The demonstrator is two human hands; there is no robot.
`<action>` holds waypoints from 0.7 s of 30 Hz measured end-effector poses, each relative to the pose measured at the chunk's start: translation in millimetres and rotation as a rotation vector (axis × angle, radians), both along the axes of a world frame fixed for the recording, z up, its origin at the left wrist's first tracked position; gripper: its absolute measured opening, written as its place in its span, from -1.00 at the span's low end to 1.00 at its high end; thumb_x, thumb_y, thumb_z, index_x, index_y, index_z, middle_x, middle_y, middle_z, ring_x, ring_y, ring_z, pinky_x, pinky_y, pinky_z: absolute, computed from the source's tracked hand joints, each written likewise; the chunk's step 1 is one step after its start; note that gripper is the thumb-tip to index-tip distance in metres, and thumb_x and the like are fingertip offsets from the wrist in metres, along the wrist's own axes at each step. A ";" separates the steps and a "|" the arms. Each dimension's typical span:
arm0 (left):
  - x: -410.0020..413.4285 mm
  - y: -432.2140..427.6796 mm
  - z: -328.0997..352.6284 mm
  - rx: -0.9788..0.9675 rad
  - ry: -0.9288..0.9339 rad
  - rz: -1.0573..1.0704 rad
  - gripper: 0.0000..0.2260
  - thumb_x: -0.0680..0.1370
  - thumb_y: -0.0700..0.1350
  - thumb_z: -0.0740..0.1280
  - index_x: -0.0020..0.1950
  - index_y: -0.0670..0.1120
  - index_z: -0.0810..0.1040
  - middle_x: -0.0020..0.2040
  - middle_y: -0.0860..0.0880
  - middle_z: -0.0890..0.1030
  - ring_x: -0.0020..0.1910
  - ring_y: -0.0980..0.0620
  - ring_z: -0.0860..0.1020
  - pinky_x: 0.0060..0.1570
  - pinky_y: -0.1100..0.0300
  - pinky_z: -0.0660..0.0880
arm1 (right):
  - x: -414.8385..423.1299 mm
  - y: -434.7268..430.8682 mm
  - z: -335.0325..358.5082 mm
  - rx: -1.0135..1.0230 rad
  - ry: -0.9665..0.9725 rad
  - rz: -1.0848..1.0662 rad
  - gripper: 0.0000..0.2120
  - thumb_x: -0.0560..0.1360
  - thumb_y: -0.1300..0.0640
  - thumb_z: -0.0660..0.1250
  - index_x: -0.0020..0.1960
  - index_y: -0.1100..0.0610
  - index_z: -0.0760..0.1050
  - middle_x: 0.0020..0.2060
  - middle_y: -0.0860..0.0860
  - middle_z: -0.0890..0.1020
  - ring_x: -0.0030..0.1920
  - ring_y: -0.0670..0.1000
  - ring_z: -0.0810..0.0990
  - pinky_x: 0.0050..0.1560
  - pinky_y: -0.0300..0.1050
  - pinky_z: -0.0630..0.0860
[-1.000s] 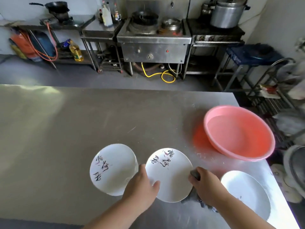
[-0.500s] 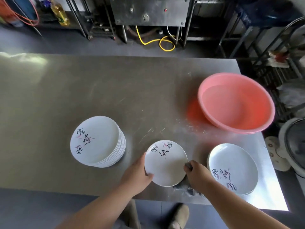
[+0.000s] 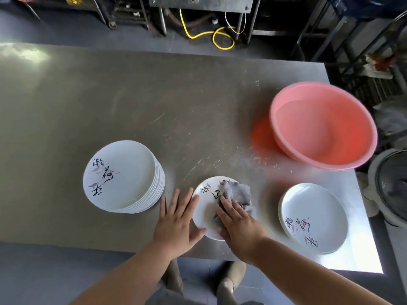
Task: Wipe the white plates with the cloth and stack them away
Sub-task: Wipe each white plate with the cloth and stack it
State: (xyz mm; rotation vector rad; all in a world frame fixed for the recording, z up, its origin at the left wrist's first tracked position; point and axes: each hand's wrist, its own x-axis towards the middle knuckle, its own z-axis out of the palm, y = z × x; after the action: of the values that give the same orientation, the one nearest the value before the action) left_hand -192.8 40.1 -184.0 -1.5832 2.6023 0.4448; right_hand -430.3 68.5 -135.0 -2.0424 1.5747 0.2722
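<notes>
Plate under wipe near the front edge of the steel table (image 3: 132,95).
Right hand (image 3: 237,225) presses a grey cloth (image 3: 237,192) flat onto the white plate (image 3: 203,211), fingers straight. Left hand (image 3: 176,221) lies splayed beside the plate, thumb at its rim, grasping nothing. Tall plate stack (image 3: 123,175) to the left, short stack (image 3: 315,216) to the right, pink basin (image 3: 323,126) beyond.

Three groups of white plates are counted on one counter (image 3: 110,95): one tall stack (image 3: 123,176) at the left, too tightly packed to be numbered, one single plate (image 3: 203,214) in the middle, one low stack (image 3: 315,216) at the right. One grey cloth (image 3: 236,192) is seen, one pink basin (image 3: 323,126), and two hands: left hand (image 3: 176,221), right hand (image 3: 237,223).
</notes>
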 end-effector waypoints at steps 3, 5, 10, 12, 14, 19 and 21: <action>2.2 -0.7 -8.4 -0.010 0.006 0.000 -0.10 0.54 0.46 0.17 0.73 0.00 0.05 0.73 0.04 -0.01 0.69 -0.25 0.01 0.54 -0.46 0.04 | -3.5 10.4 -12.0 0.017 0.093 0.065 -0.19 0.55 -0.35 -0.31 0.70 0.02 -0.29 0.61 -0.03 -0.42 0.61 0.10 -0.47 0.60 0.02 -0.43; 3.7 -1.0 -11.7 -0.012 0.005 -0.003 -0.11 0.55 0.47 0.13 0.73 0.00 0.03 0.73 0.06 -0.02 0.69 -0.25 -0.01 0.54 -0.46 0.03 | -5.5 1.3 -13.6 -0.004 0.174 0.020 -0.16 0.54 -0.37 -0.33 0.63 0.09 -0.43 0.59 -0.01 -0.46 0.57 0.10 -0.56 0.60 0.09 -0.45; 3.0 -2.7 -13.1 0.004 -0.016 0.006 -0.11 0.56 0.52 0.05 0.73 0.01 0.05 0.73 0.07 -0.06 0.69 -0.24 -0.02 0.55 -0.43 0.00 | 18.9 -21.8 -16.0 0.048 0.153 0.091 -0.19 0.62 -0.38 -0.26 0.57 0.11 -0.55 0.54 0.01 -0.57 0.52 0.08 -0.62 0.57 0.05 -0.48; 3.1 -3.1 -14.4 0.003 -0.020 0.000 -0.10 0.55 0.54 0.00 0.73 0.01 0.01 0.73 0.08 -0.07 0.69 -0.23 -0.03 0.56 -0.43 -0.01 | 22.8 -8.3 -16.1 0.043 0.165 0.259 -0.18 0.61 -0.41 -0.34 0.55 0.11 -0.60 0.53 0.03 -0.60 0.51 0.11 -0.65 0.57 0.09 -0.49; 2.9 -3.0 -14.8 -0.003 -0.019 -0.003 -0.12 0.56 0.53 -0.02 0.73 0.02 -0.01 0.73 0.08 -0.07 0.69 -0.24 -0.02 0.56 -0.44 -0.02 | 12.0 11.2 -14.8 0.072 0.163 0.396 -0.17 0.56 -0.45 -0.41 0.54 0.08 -0.61 0.53 0.02 -0.60 0.51 0.11 -0.65 0.54 0.11 -0.53; 3.2 -3.1 -16.8 -0.014 0.001 -0.014 -0.13 0.56 0.48 0.03 0.73 0.03 -0.07 0.73 0.09 -0.06 0.69 -0.26 -0.03 0.55 -0.44 -0.02 | -23.9 5.9 -3.8 -0.005 0.272 0.289 -0.09 0.54 -0.46 -0.41 0.66 0.14 -0.34 0.64 0.09 -0.36 0.64 0.21 -0.34 0.61 0.12 -0.26; 2.4 -2.4 -17.1 -0.013 0.005 -0.016 -0.13 0.56 0.49 0.03 0.73 0.03 -0.06 0.73 0.09 -0.05 0.69 -0.25 -0.04 0.55 -0.44 -0.01 | -12.6 -9.9 -6.1 0.020 0.288 0.174 -0.08 0.50 -0.47 -0.46 0.59 0.17 -0.50 0.56 0.10 -0.52 0.59 0.19 -0.49 0.63 0.14 -0.35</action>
State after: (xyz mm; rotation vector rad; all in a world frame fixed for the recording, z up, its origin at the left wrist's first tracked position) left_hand -190.4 37.7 -201.0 -1.5660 2.6248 0.4327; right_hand -442.9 58.6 -141.1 -2.2040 1.5481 0.6707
